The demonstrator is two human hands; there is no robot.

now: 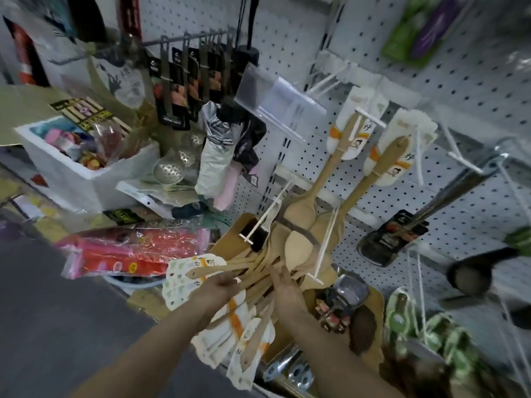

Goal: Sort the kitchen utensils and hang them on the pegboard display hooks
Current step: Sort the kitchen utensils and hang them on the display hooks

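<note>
Wooden spoons (253, 271) bunched between, touching both hands (227, 285).

Head view, down onto pegboard (474, 90)

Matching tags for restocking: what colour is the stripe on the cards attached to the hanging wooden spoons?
Orange, on white cards, clearest in the head view.

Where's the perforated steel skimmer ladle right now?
The perforated steel skimmer ladle sits left of centre in the head view, against the white foam box and below the hanging black-carded utensils.
</note>
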